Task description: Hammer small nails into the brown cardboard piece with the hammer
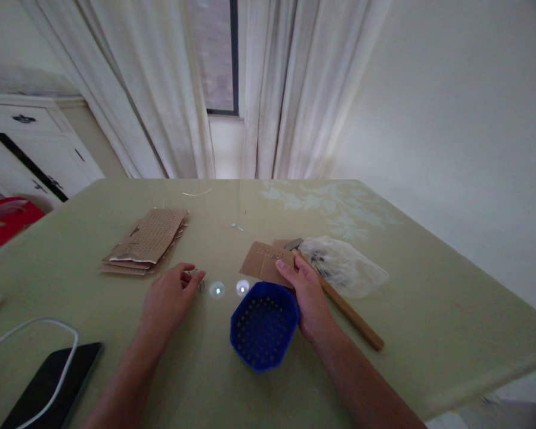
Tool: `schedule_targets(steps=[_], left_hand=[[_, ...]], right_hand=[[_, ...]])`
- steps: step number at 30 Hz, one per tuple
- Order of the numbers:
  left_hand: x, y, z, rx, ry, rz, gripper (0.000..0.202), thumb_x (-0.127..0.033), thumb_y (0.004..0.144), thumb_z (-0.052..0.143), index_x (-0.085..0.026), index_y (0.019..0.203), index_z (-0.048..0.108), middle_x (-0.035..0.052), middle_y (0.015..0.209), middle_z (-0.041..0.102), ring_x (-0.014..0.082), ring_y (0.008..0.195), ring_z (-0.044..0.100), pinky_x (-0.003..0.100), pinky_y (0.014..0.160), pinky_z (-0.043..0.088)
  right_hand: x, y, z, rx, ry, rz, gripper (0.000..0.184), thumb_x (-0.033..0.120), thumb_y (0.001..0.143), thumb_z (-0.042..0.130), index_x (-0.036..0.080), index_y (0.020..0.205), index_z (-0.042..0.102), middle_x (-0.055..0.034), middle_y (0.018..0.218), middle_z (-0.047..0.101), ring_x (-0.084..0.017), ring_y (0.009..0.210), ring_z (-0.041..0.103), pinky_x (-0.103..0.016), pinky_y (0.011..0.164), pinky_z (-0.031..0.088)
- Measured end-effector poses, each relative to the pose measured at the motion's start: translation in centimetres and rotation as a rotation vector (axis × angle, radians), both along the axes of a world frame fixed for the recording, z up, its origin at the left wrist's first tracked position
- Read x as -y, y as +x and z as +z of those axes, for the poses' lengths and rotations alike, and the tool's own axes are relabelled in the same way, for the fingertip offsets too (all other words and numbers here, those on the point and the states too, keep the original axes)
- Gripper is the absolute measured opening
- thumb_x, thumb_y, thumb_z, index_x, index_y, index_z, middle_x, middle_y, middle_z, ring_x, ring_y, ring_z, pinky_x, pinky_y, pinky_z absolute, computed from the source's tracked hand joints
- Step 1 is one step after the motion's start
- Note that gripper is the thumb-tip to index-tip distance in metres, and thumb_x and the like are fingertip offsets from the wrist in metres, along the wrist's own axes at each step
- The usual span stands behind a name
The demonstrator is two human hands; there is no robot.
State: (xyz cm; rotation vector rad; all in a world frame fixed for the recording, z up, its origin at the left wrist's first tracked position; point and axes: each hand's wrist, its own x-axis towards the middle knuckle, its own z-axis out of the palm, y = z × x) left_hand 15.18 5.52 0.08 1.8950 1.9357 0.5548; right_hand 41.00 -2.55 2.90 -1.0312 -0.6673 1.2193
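At a pale green table [428,310] with a leafy print across its far right, a person's right hand [310,292] pinches a perforated cardboard piece [261,262] between thumb and fingers. Just below those fingers sits a blue perforated basket [241,345]. To their right lie a wooden-handled hammer [352,316] and a translucent plastic bag [357,271] with dark bits inside. The left hand [172,298] curls its fingers above the tabletop, thin slivers showing at the tips; whether they are gripped cannot be told. Beyond those fingers, to the left, rests a cardboard stack [146,241]; nearer the person lies a dark flat device [48,387] crossed by a white cable [68,357]. Past both hands, pale curtains [155,89] flank a window [211,53], with a white cabinet [26,143] at left.
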Motion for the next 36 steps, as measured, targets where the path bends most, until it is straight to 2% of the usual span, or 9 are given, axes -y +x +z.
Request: schedule_targets(steps=[3, 7, 12, 16, 22, 25, 28, 30, 36], left_hand=[[0.3, 0.7, -0.2, -0.059, 0.022, -0.018, 0.048, -0.046, 0.091, 0.064, -0.014, 0.125, 0.077, 0.0108, 0.098, 0.083, 0.0314, 0.092, 0.079, 0.038, 0.081, 0.057], [0.2, 0.9, -0.6, -0.119, 0.043, -0.031, 0.037, -0.033, 0.095, 0.060, -0.016, 0.124, 0.076, 0.0092, 0.097, 0.083, 0.0295, 0.092, 0.079, 0.036, 0.082, 0.055], [0.3, 0.8, -0.9, -0.167, 0.094, -0.018, 0.035, -0.032, 0.100, 0.054, -0.015, 0.122, 0.075, 0.0128, 0.100, 0.082, 0.0322, 0.093, 0.078, 0.039, 0.081, 0.054], [0.7, 0.7, -0.9, -0.160, 0.157, -0.022, 0.037, -0.037, 0.100, 0.055, -0.014, 0.121, 0.076, 0.0146, 0.102, 0.080, 0.0336, 0.095, 0.077, 0.041, 0.082, 0.056], [1.4, 1.4, 0.6, -0.037, 0.324, -0.088, 0.041, -0.043, 0.102, 0.055, -0.015, 0.120, 0.079, 0.0159, 0.113, 0.076, 0.0332, 0.102, 0.073, 0.045, 0.094, 0.058], [2.9, 2.7, 1.6, 0.140, 0.435, -0.225, 0.036, -0.042, 0.105, 0.057, -0.021, 0.123, 0.079, 0.0105, 0.114, 0.077, 0.0263, 0.098, 0.074, 0.037, 0.086, 0.061], [4.9, 4.1, 2.4, 0.432, 0.581, -0.495, 0.021, -0.023, 0.098, 0.067, -0.023, 0.113, 0.082, 0.0090, 0.114, 0.080, 0.0244, 0.102, 0.076, 0.032, 0.084, 0.062], [5.9, 4.8, 2.7, 0.538, 0.631, -0.610, 0.016, -0.015, 0.095, 0.072, -0.023, 0.103, 0.083, 0.0078, 0.105, 0.081, 0.0225, 0.094, 0.076, 0.028, 0.075, 0.061], [6.4, 5.3, 3.1, 0.585, 0.718, -0.714, 0.009, -0.024, 0.100, 0.076, -0.021, 0.108, 0.080, 0.0100, 0.102, 0.083, 0.0241, 0.088, 0.075, 0.032, 0.069, 0.062]], right_hand=[[0.1, -0.1, -0.3, 0.022, 0.011, 0.047, 0.036, 0.037, 0.082, 0.091, 0.025, 0.114, 0.077, -0.0058, 0.117, 0.084, -0.032, 0.109, 0.080, -0.045, 0.098, 0.062], [0.2, -0.1, -0.3, 0.068, 0.018, 0.146, 0.045, 0.028, 0.076, 0.095, 0.026, 0.117, 0.077, -0.0047, 0.118, 0.084, -0.030, 0.109, 0.079, -0.043, 0.098, 0.060], [0.2, -0.2, -0.3, 0.087, 0.032, 0.273, 0.049, 0.037, 0.074, 0.100, 0.023, 0.117, 0.079, -0.0065, 0.111, 0.085, -0.029, 0.102, 0.081, -0.040, 0.091, 0.062], [0.2, -0.3, -0.4, 0.081, 0.051, 0.221, 0.041, 0.049, 0.084, 0.092, 0.023, 0.114, 0.083, -0.0054, 0.108, 0.085, -0.026, 0.099, 0.080, -0.038, 0.091, 0.061], [0.5, 0.3, 0.5, 0.091, 0.079, 0.163, 0.031, 0.049, 0.085, 0.092, 0.024, 0.101, 0.086, -0.0039, 0.096, 0.084, -0.023, 0.091, 0.078, -0.033, 0.084, 0.059], [1.0, 0.5, 1.1, 0.078, 0.082, 0.193, 0.031, 0.048, 0.082, 0.095, 0.023, 0.099, 0.085, -0.0031, 0.091, 0.083, -0.020, 0.083, 0.077, -0.030, 0.077, 0.059], [1.7, 0.6, 1.5, 0.077, 0.079, 0.241, 0.034, 0.047, 0.079, 0.098, 0.023, 0.097, 0.083, -0.0019, 0.087, 0.081, -0.019, 0.077, 0.075, -0.029, 0.072, 0.059], [2.1, 0.6, 1.8, 0.085, 0.077, 0.267, 0.035, 0.048, 0.078, 0.098, 0.022, 0.092, 0.081, -0.0010, 0.082, 0.079, -0.017, 0.072, 0.073, -0.027, 0.068, 0.057], [2.6, 0.6, 2.4, 0.110, 0.078, 0.371, 0.037, 0.050, 0.077, 0.097, 0.020, 0.080, 0.076, 0.0012, 0.071, 0.071, -0.014, 0.062, 0.062, -0.025, 0.058, 0.049]])
